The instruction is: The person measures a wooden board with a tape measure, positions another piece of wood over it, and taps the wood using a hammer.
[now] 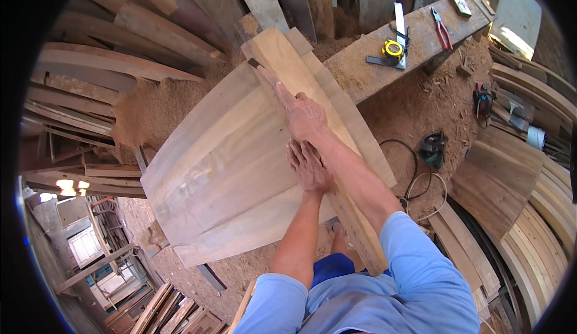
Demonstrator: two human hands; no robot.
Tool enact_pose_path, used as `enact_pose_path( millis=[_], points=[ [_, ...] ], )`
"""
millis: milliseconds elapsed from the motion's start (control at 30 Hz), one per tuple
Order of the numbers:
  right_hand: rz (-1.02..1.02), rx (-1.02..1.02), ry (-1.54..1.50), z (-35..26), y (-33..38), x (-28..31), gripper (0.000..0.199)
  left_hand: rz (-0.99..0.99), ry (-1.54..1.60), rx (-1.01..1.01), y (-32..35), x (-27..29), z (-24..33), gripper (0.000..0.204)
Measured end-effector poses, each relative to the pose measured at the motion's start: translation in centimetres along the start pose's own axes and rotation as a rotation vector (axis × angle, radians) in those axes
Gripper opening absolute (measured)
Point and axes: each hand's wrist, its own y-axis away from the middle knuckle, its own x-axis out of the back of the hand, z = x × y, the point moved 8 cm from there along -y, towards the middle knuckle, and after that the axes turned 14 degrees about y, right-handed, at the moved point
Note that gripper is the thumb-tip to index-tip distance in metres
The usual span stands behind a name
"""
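Note:
A long, thick wooden plank [324, 97] lies slantwise on a wide panel of joined pale boards [222, 166]. My right hand [306, 116] grips the plank's left edge, thumb on top and fingers along its side. Just nearer to me, my left hand [309, 166] rests against the same edge with its fingers apart. The left fingertips touch the panel or the plank's side; I cannot tell which. A small dark piece [253, 62] shows at the plank's far left edge, its kind unclear. The plank's near end reaches close to my waist.
A sawdust-covered bench [360, 63] at the far right holds a yellow tape measure [393, 49], a metal square [399, 27] and red-handled pliers [443, 33]. A dark power tool [433, 149] with a cable lies on the floor. Stacked boards [96, 75] flank the left.

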Motion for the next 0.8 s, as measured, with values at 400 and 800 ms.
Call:
enact_pose_path(
  millis=[400, 800],
  points=[
    [-0.012, 0.194, 0.226, -3.4, 0.8, -2.0, 0.070, -0.009, 0.008, -0.005, 0.6, -0.4, -1.1, 0.079],
    [0.505, 0.023, -0.318, 10.1, 15.1, 11.2, 0.026, -0.025, -0.103, 0.003, -0.9, 1.6, -0.2, 0.079]
  ],
)
